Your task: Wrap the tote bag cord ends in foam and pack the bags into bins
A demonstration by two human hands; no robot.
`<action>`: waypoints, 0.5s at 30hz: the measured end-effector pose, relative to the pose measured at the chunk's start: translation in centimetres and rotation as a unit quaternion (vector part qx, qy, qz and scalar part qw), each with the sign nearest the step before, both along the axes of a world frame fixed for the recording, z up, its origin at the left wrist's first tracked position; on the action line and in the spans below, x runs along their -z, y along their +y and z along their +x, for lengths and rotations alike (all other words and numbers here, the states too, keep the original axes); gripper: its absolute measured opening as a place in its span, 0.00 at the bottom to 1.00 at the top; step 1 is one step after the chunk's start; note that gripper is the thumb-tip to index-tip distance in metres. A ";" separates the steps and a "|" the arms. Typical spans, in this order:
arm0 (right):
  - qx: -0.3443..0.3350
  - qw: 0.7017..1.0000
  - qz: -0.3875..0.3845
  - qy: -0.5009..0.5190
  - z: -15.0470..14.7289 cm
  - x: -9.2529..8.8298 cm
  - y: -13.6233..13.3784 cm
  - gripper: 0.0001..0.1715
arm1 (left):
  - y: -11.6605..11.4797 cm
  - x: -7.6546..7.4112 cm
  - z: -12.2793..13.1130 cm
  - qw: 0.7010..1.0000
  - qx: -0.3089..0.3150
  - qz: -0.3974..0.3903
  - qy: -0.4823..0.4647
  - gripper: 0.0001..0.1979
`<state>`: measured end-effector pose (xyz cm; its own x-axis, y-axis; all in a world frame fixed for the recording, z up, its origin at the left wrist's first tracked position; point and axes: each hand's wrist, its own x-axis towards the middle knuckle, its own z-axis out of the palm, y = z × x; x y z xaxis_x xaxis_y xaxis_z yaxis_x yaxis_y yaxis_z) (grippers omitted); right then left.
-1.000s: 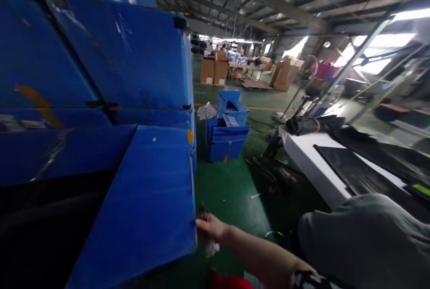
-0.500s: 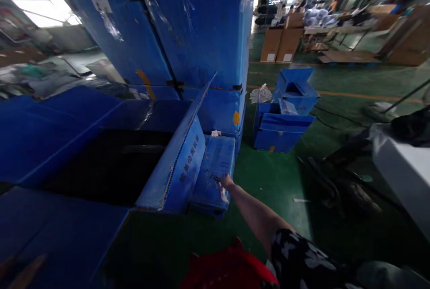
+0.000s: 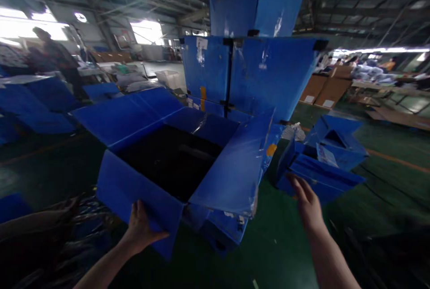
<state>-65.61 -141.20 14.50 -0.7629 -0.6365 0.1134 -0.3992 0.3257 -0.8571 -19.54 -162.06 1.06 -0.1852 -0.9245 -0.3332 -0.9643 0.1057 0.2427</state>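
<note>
In front of me stands a big blue box (image 3: 131, 118) with its flaps folded outward. Dark contents (image 3: 168, 159) lie inside, too dim to name. My left hand (image 3: 141, 228) rests against the near flap, fingers spread and thumb stretched out. To the right, my right hand (image 3: 306, 201) is raised in the air with its fingers extended, apart from the box's right flap (image 3: 235, 163) and holding nothing that I can see. Below that flap, a smaller blue box (image 3: 231, 226) is partly hidden.
Tall stacked blue boxes (image 3: 265, 78) rise behind the open one. Smaller open blue boxes (image 3: 322, 177) sit on the green floor at right. Brown cartons (image 3: 331, 89) stand farther back. A person (image 3: 57, 56) is at the far left, and an arm (image 3: 36, 222) shows at lower left.
My view has lifted and swung left. My right hand has come off the smaller box beside the open one and risen. My left hand now shows plainly on the near flap.
</note>
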 end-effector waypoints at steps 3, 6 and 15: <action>-0.056 0.979 -0.089 0.173 3.4 -7.0 -0.6 0.22 | 0.4 0.5 -1.1 0.997 -0.042 0.006 0.070 0.74; -0.219 0.933 -0.061 0.280 7.6 -11.9 -3.0 0.17 | 1.3 0.3 -0.8 0.992 -0.057 -0.009 0.112 0.73; -0.507 0.679 0.513 0.136 10.7 -9.2 -11.3 0.14 | 1.9 0.5 -0.9 0.986 -0.009 -0.084 0.144 0.72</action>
